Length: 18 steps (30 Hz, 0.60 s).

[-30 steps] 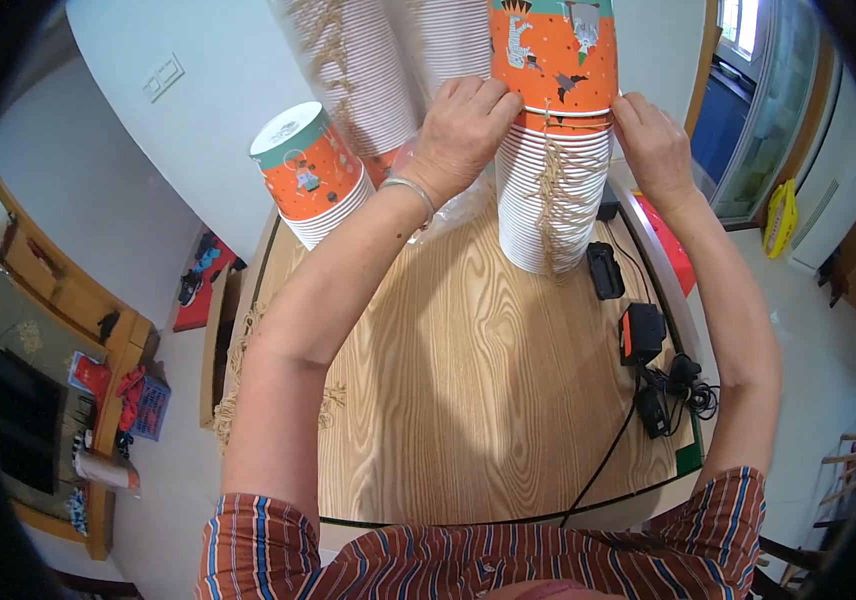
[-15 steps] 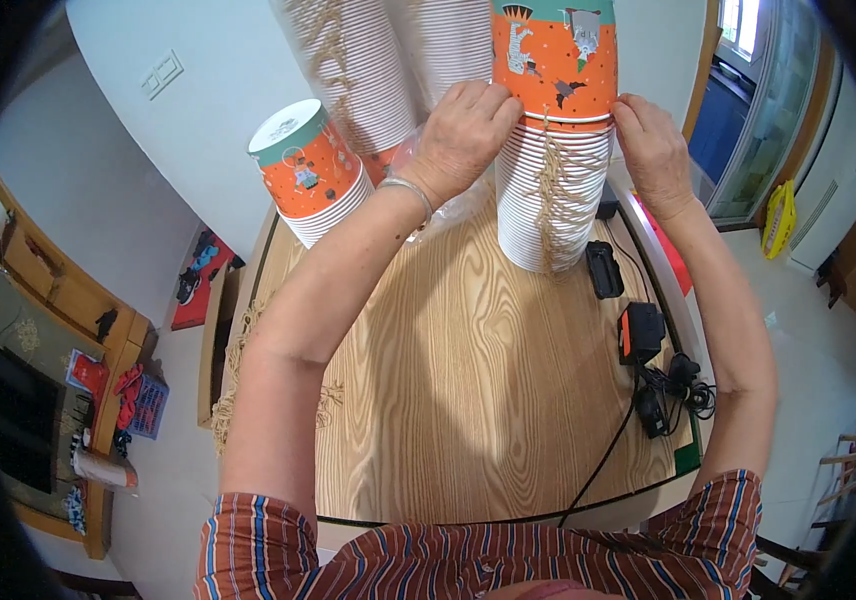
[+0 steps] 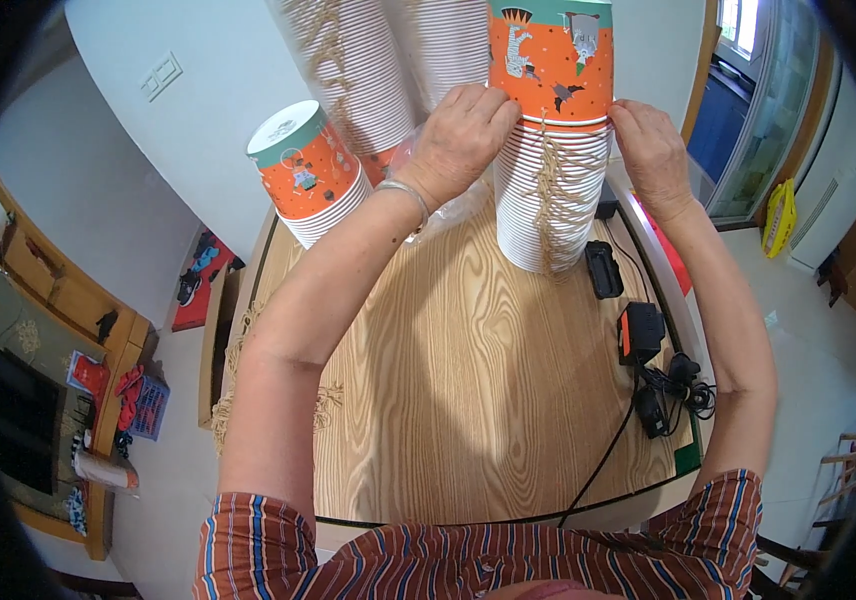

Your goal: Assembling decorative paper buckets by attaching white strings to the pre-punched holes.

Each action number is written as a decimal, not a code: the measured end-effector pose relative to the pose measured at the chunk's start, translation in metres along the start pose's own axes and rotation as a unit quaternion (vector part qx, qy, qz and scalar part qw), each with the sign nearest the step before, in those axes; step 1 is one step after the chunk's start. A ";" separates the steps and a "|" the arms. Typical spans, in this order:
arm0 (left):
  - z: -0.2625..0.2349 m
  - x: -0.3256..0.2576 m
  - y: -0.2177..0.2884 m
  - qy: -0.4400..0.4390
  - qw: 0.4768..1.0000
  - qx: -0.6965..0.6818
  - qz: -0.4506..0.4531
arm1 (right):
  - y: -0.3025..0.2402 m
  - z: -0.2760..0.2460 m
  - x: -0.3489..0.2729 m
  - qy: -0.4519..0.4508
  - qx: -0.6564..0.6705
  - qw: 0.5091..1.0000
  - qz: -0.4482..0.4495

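Note:
A tall stack of nested white-rimmed paper cups (image 3: 523, 225) stands upside down on the wooden table (image 3: 448, 380). Its top paper cup (image 3: 551, 65) is orange and green with cartoon figures. At this cup's rim, my left hand (image 3: 463, 140) grips the left side with bent fingers. My right hand (image 3: 653, 150) pinches the same rim on the right, thumb and fingers together. Loops of tan twine (image 3: 548, 195) hang down the front of the stack, coming out between the rims. The top of the cup reaches the upper picture edge.
A shorter cup stack (image 3: 308, 175) stands at the left. Behind it rise taller stacks (image 3: 363, 85) in clear plastic. At the right lie a black case (image 3: 604, 270), a black-and-orange device (image 3: 640, 333) and tangled cables (image 3: 683, 385). More twine (image 3: 328, 400) lies by my left forearm.
The top cup and both hands have shifted very slightly left and down. Both hands keep their hold on the rim; the rest of the table looks the same.

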State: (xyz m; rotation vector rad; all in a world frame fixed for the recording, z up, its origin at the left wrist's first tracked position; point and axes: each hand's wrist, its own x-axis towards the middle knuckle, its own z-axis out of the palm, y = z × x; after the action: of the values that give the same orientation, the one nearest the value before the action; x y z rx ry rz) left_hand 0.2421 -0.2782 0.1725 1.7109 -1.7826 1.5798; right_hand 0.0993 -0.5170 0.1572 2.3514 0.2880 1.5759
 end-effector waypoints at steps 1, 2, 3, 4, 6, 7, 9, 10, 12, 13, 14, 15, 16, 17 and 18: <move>0.000 -0.001 0.000 -0.001 1.000 0.001 -0.002 | 0.000 0.001 0.000 0.003 0.000 1.000 -0.004; 0.001 -0.001 0.000 -0.001 1.000 0.000 -0.003 | 0.001 0.000 0.000 0.006 -0.001 1.000 -0.008; 0.001 -0.001 0.001 -0.001 1.000 -0.001 -0.003 | 0.002 0.000 -0.001 0.005 -0.001 1.000 -0.008; 0.002 -0.001 0.002 0.000 1.000 -0.007 -0.005 | 0.003 -0.001 -0.001 0.001 0.008 1.000 -0.003; 0.002 -0.002 0.002 -0.002 1.000 -0.011 -0.007 | 0.003 0.001 -0.002 -0.002 0.020 1.000 0.002; 0.002 -0.003 0.001 0.002 1.000 -0.016 -0.007 | 0.004 0.003 -0.002 -0.004 0.040 0.999 0.018; 0.002 -0.003 0.001 0.006 1.000 -0.020 -0.008 | 0.006 0.005 -0.003 -0.007 0.060 0.998 0.035; 0.002 -0.004 0.001 0.001 1.000 -0.019 -0.009 | 0.006 0.006 -0.004 0.000 0.093 0.994 0.056; 0.003 -0.003 0.002 -0.002 1.000 -0.019 -0.011 | 0.009 0.008 -0.006 0.005 0.124 0.989 0.077; 0.003 -0.002 0.001 -0.002 1.000 -0.024 -0.009 | 0.012 0.011 -0.007 0.010 0.190 0.972 0.141; 0.003 -0.001 0.001 -0.004 1.000 -0.028 -0.007 | 0.012 0.013 -0.005 0.014 0.255 0.945 0.204; 0.002 -0.002 0.001 -0.005 1.000 -0.028 -0.007 | 0.015 0.015 -0.002 0.015 0.256 0.945 0.204; 0.001 -0.002 0.000 -0.004 0.999 -0.036 -0.007 | 0.019 0.017 0.004 -0.005 0.293 0.916 0.273; -0.001 -0.004 -0.002 -0.005 0.999 -0.043 -0.006 | 0.021 0.023 0.011 -0.024 0.330 0.880 0.341; 0.001 -0.002 -0.002 -0.001 0.999 -0.046 -0.004 | 0.032 0.029 0.011 -0.022 0.325 0.881 0.342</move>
State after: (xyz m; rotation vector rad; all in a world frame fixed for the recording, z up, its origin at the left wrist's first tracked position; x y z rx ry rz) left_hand 0.2445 -0.2775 0.1715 1.6765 -1.8174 1.4703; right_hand 0.1308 -0.5476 0.1678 3.2645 -0.0652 1.9335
